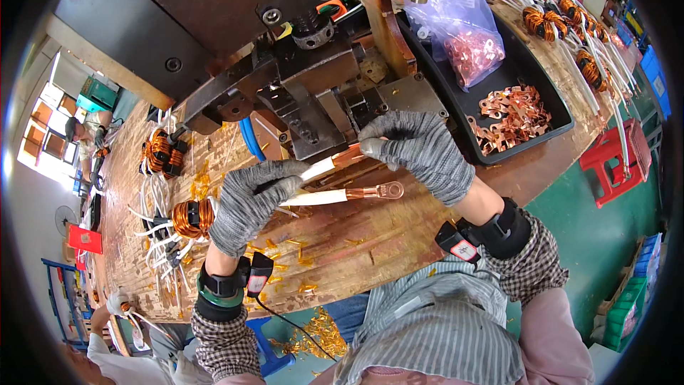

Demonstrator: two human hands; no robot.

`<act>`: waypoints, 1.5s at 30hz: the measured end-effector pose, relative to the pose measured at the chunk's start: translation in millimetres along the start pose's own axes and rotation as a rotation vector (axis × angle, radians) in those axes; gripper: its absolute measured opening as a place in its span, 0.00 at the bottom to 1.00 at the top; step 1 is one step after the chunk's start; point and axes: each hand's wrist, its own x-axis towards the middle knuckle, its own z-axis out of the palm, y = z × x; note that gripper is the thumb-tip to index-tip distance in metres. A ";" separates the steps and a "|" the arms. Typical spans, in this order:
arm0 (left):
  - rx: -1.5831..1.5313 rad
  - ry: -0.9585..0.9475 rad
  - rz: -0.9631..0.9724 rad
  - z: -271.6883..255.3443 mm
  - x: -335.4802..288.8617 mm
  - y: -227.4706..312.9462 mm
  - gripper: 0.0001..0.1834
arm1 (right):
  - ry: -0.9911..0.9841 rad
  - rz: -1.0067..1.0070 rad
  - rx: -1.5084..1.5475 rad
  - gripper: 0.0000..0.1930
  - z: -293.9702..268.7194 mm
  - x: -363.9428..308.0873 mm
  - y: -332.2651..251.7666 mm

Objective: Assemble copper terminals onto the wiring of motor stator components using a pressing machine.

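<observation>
In a grey knitted glove, my left hand (249,203) is closed around the white sleeves of two leads. The lower white-sleeved lead (324,198) ends in a copper cable lug (381,191) with a round hole, pointing right. Above it, the upper white-sleeved lead (318,170) tilts up to the right, its copper end (349,156) at the front of a dark press tool (306,125). My gloved right hand (420,153) pinches that copper end with thumb and forefinger; the fingers hide its tip. A coil wound with copper wire (191,219) lies beside my left hand.
Right of the press, a black tray (491,159) carries loose copper lugs (509,117) and a plastic bag of lugs (474,53). More coils (588,68) lie at the far right. Yellow scraps (303,289) dot the wooden bench (356,257). A red stool (616,164) stands right; other people are at left.
</observation>
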 end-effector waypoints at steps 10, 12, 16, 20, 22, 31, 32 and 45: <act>0.036 0.034 -0.091 -7.1 11.3 3.5 0.12 | -0.171 0.041 0.149 0.11 -21.6 12.4 -14.2; 0.025 0.035 -0.058 -7.0 13.8 2.0 0.12 | -0.167 0.046 0.168 0.10 -22.5 16.4 -13.4; 0.019 0.069 -0.070 -8.2 16.9 3.7 0.11 | -0.169 0.052 0.217 0.10 -22.7 29.1 -8.6; 0.096 0.111 -0.092 -9.3 18.3 4.2 0.11 | -0.161 0.090 0.248 0.10 -20.8 38.2 -8.8; 0.067 0.127 -0.078 -10.2 17.8 6.3 0.11 | -0.163 0.108 0.295 0.09 -20.3 40.0 -10.4; 0.108 0.133 -0.077 -11.3 20.4 2.6 0.10 | -0.145 0.084 0.276 0.09 -21.1 43.5 -7.1; 0.109 0.140 -0.076 -11.8 19.4 1.8 0.10 | -0.103 0.079 0.229 0.07 -19.8 42.6 -9.1; 0.108 0.126 -0.084 -13.8 20.9 -3.7 0.10 | -0.052 -0.032 0.183 0.05 -20.3 43.2 -5.5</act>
